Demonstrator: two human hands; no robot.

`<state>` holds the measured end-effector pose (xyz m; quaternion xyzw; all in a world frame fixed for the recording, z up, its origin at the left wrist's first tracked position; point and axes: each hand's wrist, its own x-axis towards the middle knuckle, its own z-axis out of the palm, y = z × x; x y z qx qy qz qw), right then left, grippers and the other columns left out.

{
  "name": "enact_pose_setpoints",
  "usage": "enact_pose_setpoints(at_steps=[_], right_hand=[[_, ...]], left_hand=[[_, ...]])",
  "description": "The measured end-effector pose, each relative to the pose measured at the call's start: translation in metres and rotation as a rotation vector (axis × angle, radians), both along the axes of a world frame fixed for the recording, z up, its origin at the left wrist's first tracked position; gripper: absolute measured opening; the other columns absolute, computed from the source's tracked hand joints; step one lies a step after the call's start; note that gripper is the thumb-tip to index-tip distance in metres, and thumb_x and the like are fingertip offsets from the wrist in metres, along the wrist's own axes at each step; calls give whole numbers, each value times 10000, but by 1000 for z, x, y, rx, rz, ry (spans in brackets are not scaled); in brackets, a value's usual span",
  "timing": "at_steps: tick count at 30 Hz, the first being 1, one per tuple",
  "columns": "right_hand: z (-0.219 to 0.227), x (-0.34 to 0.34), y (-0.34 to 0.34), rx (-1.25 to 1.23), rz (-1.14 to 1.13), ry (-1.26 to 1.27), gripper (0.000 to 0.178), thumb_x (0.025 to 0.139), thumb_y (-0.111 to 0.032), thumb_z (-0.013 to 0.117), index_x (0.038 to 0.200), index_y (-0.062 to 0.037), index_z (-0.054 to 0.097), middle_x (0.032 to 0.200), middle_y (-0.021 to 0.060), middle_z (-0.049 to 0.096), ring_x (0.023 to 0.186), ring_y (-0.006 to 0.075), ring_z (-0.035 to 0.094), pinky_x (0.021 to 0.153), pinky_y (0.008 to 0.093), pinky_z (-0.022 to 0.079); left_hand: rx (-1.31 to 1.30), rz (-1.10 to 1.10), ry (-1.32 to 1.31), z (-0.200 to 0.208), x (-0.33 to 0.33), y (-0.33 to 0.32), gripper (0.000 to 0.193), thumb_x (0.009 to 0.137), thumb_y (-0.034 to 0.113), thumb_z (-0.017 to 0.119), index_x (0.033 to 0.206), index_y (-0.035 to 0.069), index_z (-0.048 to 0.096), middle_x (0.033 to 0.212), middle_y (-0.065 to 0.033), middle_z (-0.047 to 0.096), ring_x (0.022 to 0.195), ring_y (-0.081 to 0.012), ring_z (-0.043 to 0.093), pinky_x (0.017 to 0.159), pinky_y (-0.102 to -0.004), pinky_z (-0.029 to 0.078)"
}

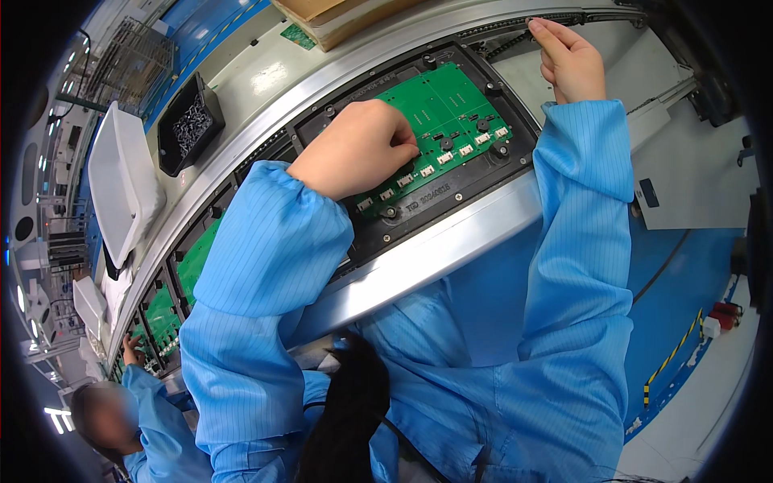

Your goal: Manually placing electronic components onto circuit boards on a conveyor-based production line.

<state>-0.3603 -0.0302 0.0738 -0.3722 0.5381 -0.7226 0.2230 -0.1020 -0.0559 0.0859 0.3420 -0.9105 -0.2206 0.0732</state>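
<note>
A green circuit board [435, 101] lies in a black fixture frame [435, 197] on the conveyor in front of me. Along the board's near edge runs a row of small white connectors [427, 171]; black round parts stand beside them. My left hand [358, 149] is over the board's left part, fingers curled and closed, their tips down at its surface. Whatever they grip is hidden. Farther right, my right hand [573, 66] is raised past the frame near the conveyor chain [507, 50]. Its thumb and forefinger are pinched together; a tiny dark thing at the tips is too small to name.
A silver rail [435, 258] runs along my side of the conveyor. Beyond it stand a black bin of screws [192, 129], a white tray [121, 189] and a cardboard box [342, 18]. At the lower left, a person in a blue sleeve [157, 410] reaches toward other boards [161, 310].
</note>
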Motion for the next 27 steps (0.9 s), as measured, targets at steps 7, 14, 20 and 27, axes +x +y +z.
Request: enact_pose_setpoints(at_steps=[7, 14, 20, 27], right_hand=[[7, -3, 4, 0, 1, 10, 255, 868, -127, 684, 1054, 45, 659, 561, -48, 430, 465, 18, 269, 409, 169, 202], [15, -2, 9, -4, -29, 14, 254, 866, -130, 686, 1048, 45, 660, 560, -49, 432, 463, 18, 271, 409, 169, 202], [16, -13, 8, 29, -22, 116, 252, 857, -126, 694, 1036, 48, 661, 562, -47, 435, 464, 18, 276, 410, 168, 201], [29, -36, 8, 333, 67, 327, 526, 904, -288, 604, 1271, 47, 432, 1065, 225, 488, 963, 242, 485, 834, 215, 386]], left_hand=[[-55, -21, -202, 9, -21, 3, 143, 816, 94, 655, 869, -29, 707, 780, -122, 675, 603, -219, 601, 619, -279, 520], [-91, -28, -51, 13, -34, 1, 143, 808, 86, 654, 865, -33, 710, 774, -133, 674, 609, -227, 608, 635, -279, 528], [-182, -50, -19, 7, -49, 2, 157, 812, 89, 654, 881, -41, 709, 773, -143, 677, 623, -224, 621, 654, -278, 539], [-108, 23, 53, 17, -62, 5, 154, 772, 65, 591, 797, -39, 702, 752, -160, 672, 636, -274, 629, 666, -327, 536]])
